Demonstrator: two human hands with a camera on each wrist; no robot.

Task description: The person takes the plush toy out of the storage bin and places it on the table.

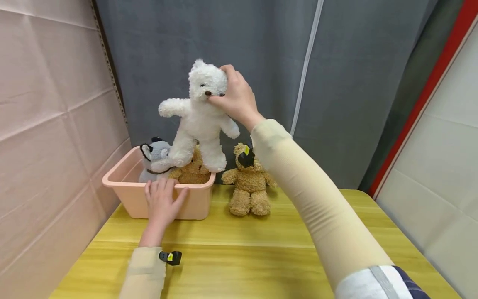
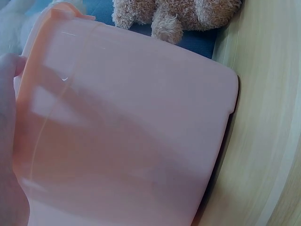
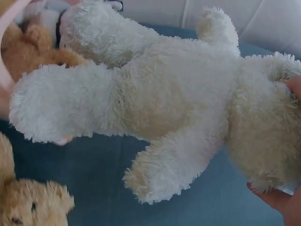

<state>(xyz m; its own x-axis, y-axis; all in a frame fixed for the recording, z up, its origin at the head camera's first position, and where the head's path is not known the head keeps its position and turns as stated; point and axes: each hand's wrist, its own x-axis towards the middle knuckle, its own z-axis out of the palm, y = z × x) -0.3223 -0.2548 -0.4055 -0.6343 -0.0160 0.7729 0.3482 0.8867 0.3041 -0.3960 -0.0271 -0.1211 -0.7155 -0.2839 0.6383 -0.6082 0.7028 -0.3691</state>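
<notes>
Gripping a white teddy bear (image 1: 199,116) by the head, the right hand (image 1: 233,97) holds the toy upright in the air above the right end of a pink plastic bin (image 1: 123,182), its thumb pressed by the bear's snout and its fingers curled around the back of the head. The left hand (image 1: 162,201) lies flat, fingers spread, on the bin's near rim and front wall.

Much of the bin's contents is hidden: only the head of a grey husky toy (image 1: 154,158) and the top of a brown plush (image 1: 192,170) show above the rim, the white bear's feet hanging in front of them. A second brown teddy bear (image 1: 248,180) sits upright on the surface just right of the bin, its face covered by a black tag. The left wrist view is filled almost wholly by the bin's wall, and the right wrist view cuts off the white bear's head behind the palm.

The surface (image 1: 261,253) is yellow wood-grain. A grey curtain (image 1: 261,54) hangs behind it, with pale pink panels (image 1: 48,104) along the left side.
</notes>
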